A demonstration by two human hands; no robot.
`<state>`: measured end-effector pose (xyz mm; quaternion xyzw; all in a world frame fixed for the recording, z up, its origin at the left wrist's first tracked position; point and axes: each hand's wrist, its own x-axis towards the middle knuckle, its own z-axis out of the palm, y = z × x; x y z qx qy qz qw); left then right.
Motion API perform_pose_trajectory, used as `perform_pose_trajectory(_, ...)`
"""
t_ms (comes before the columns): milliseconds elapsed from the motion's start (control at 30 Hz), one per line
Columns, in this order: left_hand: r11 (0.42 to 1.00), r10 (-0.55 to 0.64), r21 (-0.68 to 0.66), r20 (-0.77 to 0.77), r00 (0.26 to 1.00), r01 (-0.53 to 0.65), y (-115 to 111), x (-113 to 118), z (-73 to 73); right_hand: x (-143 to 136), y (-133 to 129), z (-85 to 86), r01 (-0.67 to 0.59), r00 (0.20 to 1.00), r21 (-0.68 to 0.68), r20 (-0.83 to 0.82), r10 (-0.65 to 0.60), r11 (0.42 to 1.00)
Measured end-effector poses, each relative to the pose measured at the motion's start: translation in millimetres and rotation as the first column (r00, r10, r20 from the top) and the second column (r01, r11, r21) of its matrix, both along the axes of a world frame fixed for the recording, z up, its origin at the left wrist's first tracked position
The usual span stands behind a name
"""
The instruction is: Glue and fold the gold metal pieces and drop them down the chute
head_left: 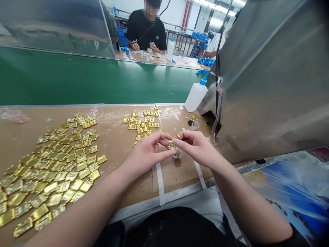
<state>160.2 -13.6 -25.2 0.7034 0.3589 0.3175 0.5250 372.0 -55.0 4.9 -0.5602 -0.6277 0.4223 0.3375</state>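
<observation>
My left hand (147, 150) pinches a small gold plastic piece (171, 145) between thumb and fingers. Close against it, my right hand (197, 145) is closed, with a narrow gold part (179, 137) showing at its curled fingers; its thumb reaches toward the piece in my left hand. Just below the fingertips sits a small clear cup (177, 153), partly hidden by them. Behind my left hand lies a cluster of small gold pieces (145, 124). Many flat gold plates (61, 156) are spread over the table to the left.
A white squeeze bottle (195, 97) with a blue cap stands at the table's back right, beside a large metal panel (269, 85). A green conveyor belt (102, 80) runs behind the table (113, 192). Across it, a person in black (146, 31) handles small parts.
</observation>
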Motion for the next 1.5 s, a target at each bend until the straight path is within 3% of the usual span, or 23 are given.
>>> perform_pose_trajectory(300,0.983,0.011,0.183,0.117,0.993,-0.032,-5,-3,-5.1,0,-7,8.8,-0.022,0.993,-0.063,-0.121,0.014,0.998)
perform_pose_trajectory(533,0.985,-0.004,0.171,0.126,0.992,-0.018,-8,-2,0.1,11,-13,1.2,0.088,0.979,0.173,-0.199,-0.052,0.981)
perform_pose_trajectory(633,0.99,-0.002,0.137,0.123,0.992,-0.015,-10,-1,-0.6,12,-17,-3.9,0.11,0.942,0.113,-0.33,-0.067,0.987)
perform_pose_trajectory(767,0.992,-0.02,0.129,0.118,0.993,0.005,-11,0,-4.1,5,-17,-9.4,0.137,0.824,-0.04,-0.55,-0.136,0.99)
perform_pose_trajectory(933,0.995,-0.023,0.099,0.134,0.991,0.01,-12,1,-7.2,0,-11,-9.8,0.231,0.698,-0.155,-0.661,-0.275,0.96)
perform_pose_trajectory(1100,0.995,-0.038,0.096,0.129,0.991,0.026,-12,3,-7.3,4,-11,-5.3,0.298,0.686,-0.151,-0.653,-0.322,0.942)
perform_pose_trajectory(1333,0.994,-0.061,0.098,0.128,0.99,0.048,-13,3,-7.3,12,-15,-10.5,0.207,0.692,-0.159,-0.673,-0.26,0.965)
perform_pose_trajectory(1500,0.996,-0.04,0.09,0.127,0.991,0.028,-12,4,-8.9,11,-17,-12.4,0.222,0.697,-0.185,-0.657,-0.289,0.957)
